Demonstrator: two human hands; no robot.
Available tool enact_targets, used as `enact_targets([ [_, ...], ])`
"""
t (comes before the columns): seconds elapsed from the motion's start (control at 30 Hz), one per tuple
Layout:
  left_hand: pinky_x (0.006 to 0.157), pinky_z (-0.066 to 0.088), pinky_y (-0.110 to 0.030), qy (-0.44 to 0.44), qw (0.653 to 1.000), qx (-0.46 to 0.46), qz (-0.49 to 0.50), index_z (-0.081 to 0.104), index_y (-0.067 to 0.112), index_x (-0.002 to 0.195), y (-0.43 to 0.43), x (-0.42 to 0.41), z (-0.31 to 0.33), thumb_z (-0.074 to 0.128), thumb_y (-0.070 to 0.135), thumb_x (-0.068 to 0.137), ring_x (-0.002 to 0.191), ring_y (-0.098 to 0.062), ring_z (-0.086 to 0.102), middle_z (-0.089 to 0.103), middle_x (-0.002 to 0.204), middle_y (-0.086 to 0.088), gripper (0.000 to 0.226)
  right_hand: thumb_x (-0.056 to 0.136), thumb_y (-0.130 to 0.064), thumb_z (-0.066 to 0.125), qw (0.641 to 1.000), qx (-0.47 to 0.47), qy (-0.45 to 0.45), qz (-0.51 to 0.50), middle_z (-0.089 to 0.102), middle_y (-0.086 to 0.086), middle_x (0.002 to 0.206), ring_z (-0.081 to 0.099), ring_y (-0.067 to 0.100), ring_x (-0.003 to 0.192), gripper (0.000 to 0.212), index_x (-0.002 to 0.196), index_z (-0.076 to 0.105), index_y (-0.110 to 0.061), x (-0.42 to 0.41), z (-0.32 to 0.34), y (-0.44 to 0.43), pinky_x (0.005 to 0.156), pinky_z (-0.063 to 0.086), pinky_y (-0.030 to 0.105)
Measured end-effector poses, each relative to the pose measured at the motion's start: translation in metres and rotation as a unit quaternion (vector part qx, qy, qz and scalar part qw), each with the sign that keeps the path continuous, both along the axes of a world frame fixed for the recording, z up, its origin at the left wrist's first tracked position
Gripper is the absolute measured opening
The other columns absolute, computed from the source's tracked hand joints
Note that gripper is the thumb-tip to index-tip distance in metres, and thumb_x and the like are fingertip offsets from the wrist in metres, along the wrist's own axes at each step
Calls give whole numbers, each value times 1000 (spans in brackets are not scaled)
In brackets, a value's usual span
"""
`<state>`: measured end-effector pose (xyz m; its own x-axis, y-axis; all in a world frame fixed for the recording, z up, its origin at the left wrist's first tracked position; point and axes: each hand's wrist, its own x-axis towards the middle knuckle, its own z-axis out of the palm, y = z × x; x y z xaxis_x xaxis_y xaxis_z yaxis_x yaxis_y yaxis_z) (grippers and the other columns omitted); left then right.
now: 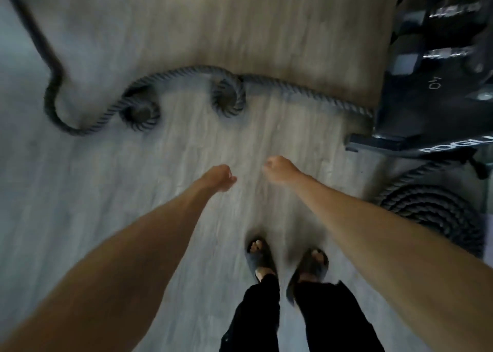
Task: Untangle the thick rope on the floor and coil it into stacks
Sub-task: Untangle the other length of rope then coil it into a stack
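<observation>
Rope (170, 95) kinked on floor (106, 191); left hand (220, 177), right hand (280, 169) empty.

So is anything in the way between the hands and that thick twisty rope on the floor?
Nothing visible. Only bare grey wooden floor lies between the left hand, the right hand and the thick dark twisted rope. Neither hand touches it yet.

Thick dark twisted rope (184, 71) snakes across floor w/ two small loops; coiled stack (437, 213) at right.

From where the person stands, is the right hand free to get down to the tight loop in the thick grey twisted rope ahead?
Probably yes. The right hand is empty, loosely curled, and only bare wood-look floor lies between it and the tight loop in the thick grey twisted rope. It hangs short, so a step or bend seems needed.
</observation>
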<state>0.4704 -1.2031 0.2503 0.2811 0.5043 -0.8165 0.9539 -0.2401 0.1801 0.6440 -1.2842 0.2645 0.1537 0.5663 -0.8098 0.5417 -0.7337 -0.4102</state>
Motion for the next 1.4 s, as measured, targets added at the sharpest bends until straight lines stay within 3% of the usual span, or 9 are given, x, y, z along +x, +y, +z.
enact_targets([
  [0.17,93,45,-37,-4,1000,-7,13,62,0,118,64,24,-10,50,30,100,113,-33,59,62,122,-18,37,102,-19,42,995,15,44,-92,67,24,108,63,32,94,24,89,60,-10,3,-34,69,87,53,39],
  [0.33,93,43,-34,-22,999,-41,24,59,10,117,145,62,-40,51,34,99,115,-31,57,60,127,-14,31,101,-19,46,994,-45,59,-79,65,18,123,60,34,112,18,104,62,-13,24,-70,144,85,43,27],
  [0.47,90,42,-32,-35,996,-55,68,60,11,116,223,92,-69,52,31,99,116,-31,57,60,127,-16,27,97,-19,49,994,-46,69,-77,69,24,112,65,40,107,21,96,65,-6,41,-108,207,94,53,46],
  [0.67,85,54,-37,-68,992,-70,84,63,-3,110,317,115,-118,51,27,99,99,-33,67,68,106,-21,34,98,-20,50,992,-68,57,-91,67,25,119,64,40,112,34,119,63,4,53,-157,290,88,51,34],
  [0.77,85,53,-33,-55,994,-90,33,64,3,113,360,119,-153,50,24,98,102,-31,66,68,113,-18,30,99,-21,51,989,-82,44,-115,64,23,126,61,39,117,38,129,57,1,54,-175,328,98,50,39],
  [0.9,81,49,-32,-22,993,-109,-49,67,2,90,417,122,-211,48,27,96,99,-29,66,71,101,-16,32,100,-19,52,983,-87,11,-164,57,23,137,55,38,127,41,135,53,2,58,-215,380,105,45,40],
  [1.23,108,32,-42,-46,977,28,-207,40,10,140,537,153,-355,56,36,92,135,-31,39,44,143,-13,56,94,-18,64,948,-102,-82,-291,34,21,152,36,39,139,63,149,33,-10,62,-378,464,111,38,47],
  [1.3,110,33,-41,-55,975,24,-215,41,10,140,555,163,-391,53,41,94,133,-30,42,48,141,-13,56,93,-19,67,942,-114,-80,-304,28,19,156,30,41,142,74,153,24,-11,65,-415,468,114,34,51],
  [1.4,95,42,-37,-30,976,-29,-213,58,17,114,563,166,-437,38,52,99,112,-30,54,61,115,-11,43,96,-24,65,943,-128,-78,-297,30,19,157,33,39,143,75,155,22,-9,61,-460,465,115,34,48],
])
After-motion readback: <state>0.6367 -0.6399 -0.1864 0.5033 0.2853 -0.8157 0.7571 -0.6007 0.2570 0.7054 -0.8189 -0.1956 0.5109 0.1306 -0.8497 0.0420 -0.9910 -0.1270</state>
